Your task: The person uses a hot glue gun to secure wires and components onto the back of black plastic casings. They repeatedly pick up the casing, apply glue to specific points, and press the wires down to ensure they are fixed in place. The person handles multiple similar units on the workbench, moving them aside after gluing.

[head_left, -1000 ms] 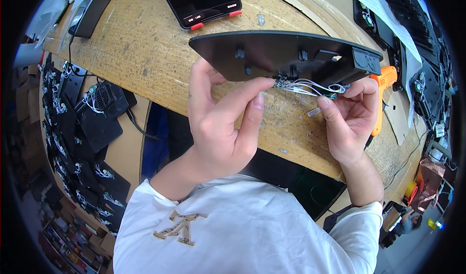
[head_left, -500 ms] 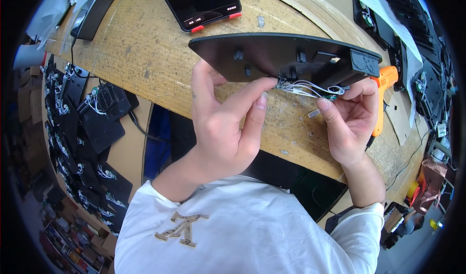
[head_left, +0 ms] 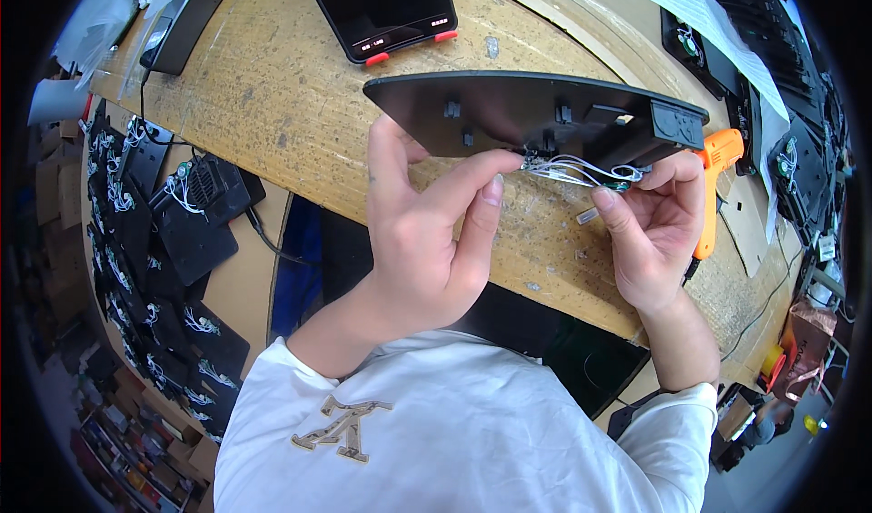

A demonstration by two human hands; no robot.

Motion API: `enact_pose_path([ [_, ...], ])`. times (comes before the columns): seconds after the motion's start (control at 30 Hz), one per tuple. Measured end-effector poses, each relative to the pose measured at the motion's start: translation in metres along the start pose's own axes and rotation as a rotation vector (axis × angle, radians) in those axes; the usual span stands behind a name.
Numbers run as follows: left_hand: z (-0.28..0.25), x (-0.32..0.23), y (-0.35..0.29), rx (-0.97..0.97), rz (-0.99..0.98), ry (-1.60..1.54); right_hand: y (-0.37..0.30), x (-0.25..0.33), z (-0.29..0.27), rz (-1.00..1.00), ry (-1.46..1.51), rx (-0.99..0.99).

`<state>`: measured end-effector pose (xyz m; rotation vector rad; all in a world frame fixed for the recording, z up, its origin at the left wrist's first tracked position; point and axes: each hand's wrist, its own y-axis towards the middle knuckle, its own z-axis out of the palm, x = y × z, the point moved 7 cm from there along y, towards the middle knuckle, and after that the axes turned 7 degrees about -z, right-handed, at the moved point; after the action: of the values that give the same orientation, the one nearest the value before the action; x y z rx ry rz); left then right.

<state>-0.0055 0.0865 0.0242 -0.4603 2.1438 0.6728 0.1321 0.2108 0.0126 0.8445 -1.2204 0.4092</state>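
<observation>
A black plastic panel [head_left: 509, 118] with small clips on its inner face is held up over the bench, tilted, between my hands. My left hand [head_left: 422, 236] is closed at its lower left edge; some fingers go behind the panel, and the index fingertip touches the near ends of thin white wires [head_left: 572, 168]. My right hand [head_left: 658, 236] is at the panel's right end, thumb and fingers pinching a small green circuit board [head_left: 618, 186] that those wires run to. A short clear-looking rod [head_left: 588, 214] is beside the right thumb. The fingertips behind the panel are hidden.
An orange glue gun [head_left: 720, 172] is just beyond my right hand. A phone [head_left: 381, 13] on a red-tipped stand is at the back. Several black panels with white wires [head_left: 123, 258] lie at left, with more at right. A black device [head_left: 191, 22] stands at back left.
The panel has come slightly nearer, its left end shifting a little right and down. Both hands keep almost the same grip, and the whole view has moved slightly.
</observation>
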Motion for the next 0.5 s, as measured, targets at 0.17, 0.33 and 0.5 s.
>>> enact_pose_path([
  [0.17, -0.002, 0.0005, 0.0, -0.044, -0.021, -0.028, -0.0004, 0.0003, -0.0004, 0.019, -0.004, -0.017],
  [0.33, -0.004, -0.0003, 0.0004, -0.066, -0.03, -0.065, -0.0005, 0.001, -0.0003, 0.021, 0.004, -0.019],
  [0.5, -0.0048, -0.001, 0.0001, -0.093, -0.029, -0.049, 0.0003, 0.0017, 0.0014, 0.023, 0.022, -0.012],
])
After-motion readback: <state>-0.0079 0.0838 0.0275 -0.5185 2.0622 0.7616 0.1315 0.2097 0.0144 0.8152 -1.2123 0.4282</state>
